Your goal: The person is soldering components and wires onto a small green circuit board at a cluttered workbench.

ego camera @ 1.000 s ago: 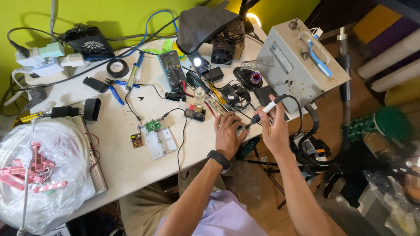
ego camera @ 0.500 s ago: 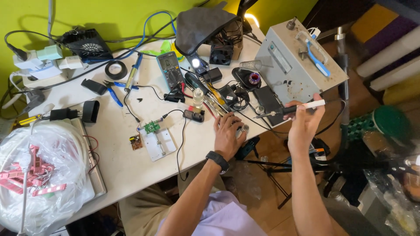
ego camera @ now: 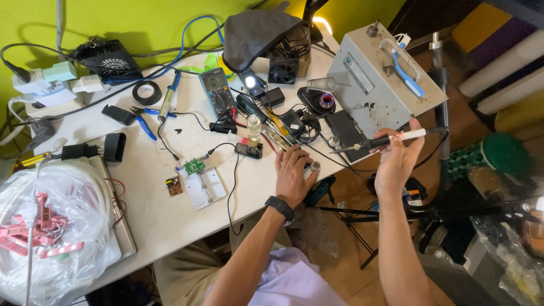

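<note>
The soldering iron (ego camera: 378, 140) is at the centre right of the frame, lifted above the table edge, with the right hand (ego camera: 396, 161) closed around its white handle and the wrist bent up. The left hand (ego camera: 293, 173) rests flat with loose fingers on the white table (ego camera: 170, 215), beside a small metal part (ego camera: 315, 166); soldering seems paused, so the tip must come down carefully

A blue multimeter (ego camera: 216, 90), black tape roll (ego camera: 147, 92) and clear bag (ego camera: 51, 226) (pink pieces inside) lie about.
</note>
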